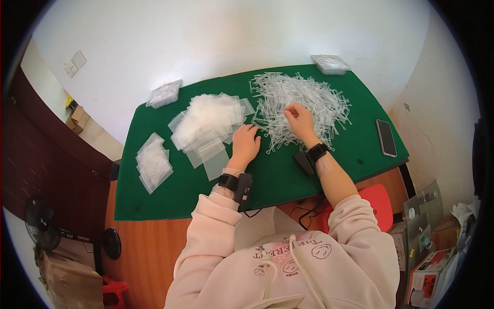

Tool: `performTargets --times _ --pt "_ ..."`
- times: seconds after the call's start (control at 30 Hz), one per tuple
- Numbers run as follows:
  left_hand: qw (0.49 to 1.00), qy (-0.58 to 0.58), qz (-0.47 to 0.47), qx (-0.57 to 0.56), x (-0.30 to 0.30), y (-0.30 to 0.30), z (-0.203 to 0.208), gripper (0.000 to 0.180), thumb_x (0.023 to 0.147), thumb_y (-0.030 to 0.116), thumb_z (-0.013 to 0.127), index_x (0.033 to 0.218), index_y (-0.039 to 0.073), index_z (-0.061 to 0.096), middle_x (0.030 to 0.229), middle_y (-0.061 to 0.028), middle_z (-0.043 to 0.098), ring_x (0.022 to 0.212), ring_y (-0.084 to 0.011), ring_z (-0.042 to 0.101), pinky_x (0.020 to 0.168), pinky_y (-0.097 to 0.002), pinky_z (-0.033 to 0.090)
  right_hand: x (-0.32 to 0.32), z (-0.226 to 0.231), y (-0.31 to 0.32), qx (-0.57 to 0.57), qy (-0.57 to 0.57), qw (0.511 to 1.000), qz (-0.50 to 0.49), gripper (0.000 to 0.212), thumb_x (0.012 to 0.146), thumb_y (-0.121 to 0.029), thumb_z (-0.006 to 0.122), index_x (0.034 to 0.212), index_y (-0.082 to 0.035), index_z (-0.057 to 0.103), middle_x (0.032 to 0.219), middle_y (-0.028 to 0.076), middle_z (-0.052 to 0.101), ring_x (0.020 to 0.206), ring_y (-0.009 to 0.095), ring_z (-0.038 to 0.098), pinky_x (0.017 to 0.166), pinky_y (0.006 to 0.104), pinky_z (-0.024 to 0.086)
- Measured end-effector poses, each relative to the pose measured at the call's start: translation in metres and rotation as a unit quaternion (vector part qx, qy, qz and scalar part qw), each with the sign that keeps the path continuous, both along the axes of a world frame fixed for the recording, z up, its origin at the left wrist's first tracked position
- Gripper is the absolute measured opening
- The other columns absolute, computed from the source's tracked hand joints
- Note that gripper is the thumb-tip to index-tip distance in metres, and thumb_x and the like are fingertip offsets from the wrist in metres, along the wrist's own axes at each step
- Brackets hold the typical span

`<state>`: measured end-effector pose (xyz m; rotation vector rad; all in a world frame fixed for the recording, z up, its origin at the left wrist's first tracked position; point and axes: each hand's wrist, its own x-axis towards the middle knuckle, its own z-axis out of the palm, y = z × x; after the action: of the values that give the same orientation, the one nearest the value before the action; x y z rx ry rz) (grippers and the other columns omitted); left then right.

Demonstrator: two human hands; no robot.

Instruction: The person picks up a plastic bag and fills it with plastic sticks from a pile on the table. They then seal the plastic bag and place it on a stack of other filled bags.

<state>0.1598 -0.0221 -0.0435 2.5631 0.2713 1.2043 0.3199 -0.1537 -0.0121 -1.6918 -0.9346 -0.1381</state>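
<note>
A large heap of small clear plastic sticks (329, 110), some with a ring at one end, covers the right middle of the green table. Above its near part my right hand (301, 122) is closed in a pinch; whatever its fingertips hold is too small to make out. To the left, my left hand (246, 144) rests palm down on the cloth with its fingers loosely stretched. It lies between the heap and a spread pile of clear flat plastic bags (208, 121), close to the loose bags at that pile's near edge. Both wrists wear black straps with small devices.
Filled clear bags (154, 164) lie in a stack at the table's left. Clear packs stand at the back left (164, 94) and back right (331, 65). A phone (386, 138) lies near the right edge. A red stool (378, 206) stands below the near right edge.
</note>
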Motion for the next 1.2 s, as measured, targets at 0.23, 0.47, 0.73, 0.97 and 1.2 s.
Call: performTargets --times 0.23,0.47,0.73,0.97,1.2 --pt "0.99 0.121 -0.035 -0.063 -0.003 -0.008 0.013 0.021 0.07 0.015 0.066 0.09 0.007 0.063 0.086 -0.0089 0.058 0.085 -0.0278 0.054 0.075 -0.0374 0.044 0.011 -0.007 -0.005 0.167 0.114 0.976 0.076 0.009 0.085 -0.011 0.054 0.089 -0.003 0.057 0.071 0.004 0.059 0.065 0.01 0.056 0.061 0.0238 0.044" --pt "0.971 0.207 0.075 -0.092 -0.015 -0.005 0.018 0.019 0.07 0.02 0.067 0.083 0.008 0.062 0.08 -0.008 0.058 0.083 -0.0269 0.054 0.071 -0.0371 0.044 -0.02 0.004 -0.009 0.059 0.061 0.988 0.13 0.012 0.088 -0.008 0.048 0.091 -0.001 0.057 0.07 0.005 0.058 0.068 0.01 0.056 0.063 0.0233 0.044" --pt "0.977 0.162 0.029 -0.137 -0.009 -0.015 0.026 0.014 0.075 0.018 0.064 0.08 0.006 0.06 0.076 -0.0089 0.057 0.069 -0.026 0.056 0.06 -0.0355 0.044 -0.026 0.002 -0.006 0.046 0.021 0.984 0.168 0.017 0.089 -0.007 0.046 0.098 -0.001 0.059 0.077 0.003 0.058 0.071 0.009 0.053 0.067 0.0228 0.043" --pt "0.984 0.02 -0.112 -0.136 -0.012 -0.029 0.049 0.006 0.075 0.008 0.064 0.078 0.004 0.061 0.069 -0.0074 0.055 0.058 -0.0194 0.053 0.052 -0.0278 0.041 -0.037 0.011 -0.007 0.121 -0.027 0.981 0.151 0.015 0.088 -0.007 0.046 0.092 0.001 0.057 0.076 0.007 0.06 0.071 0.015 0.057 0.065 0.0264 0.045" --pt "0.971 0.011 -0.191 -0.143 -0.01 -0.035 0.04 0.01 0.073 0.007 0.067 0.081 0.003 0.062 0.068 -0.0058 0.054 0.056 -0.0162 0.05 0.052 -0.0258 0.041 -0.047 0.008 -0.008 -0.038 0.079 0.959 0.269 0.015 0.088 -0.009 0.044 0.091 0.0 0.056 0.076 0.007 0.059 0.069 0.015 0.055 0.065 0.027 0.044"
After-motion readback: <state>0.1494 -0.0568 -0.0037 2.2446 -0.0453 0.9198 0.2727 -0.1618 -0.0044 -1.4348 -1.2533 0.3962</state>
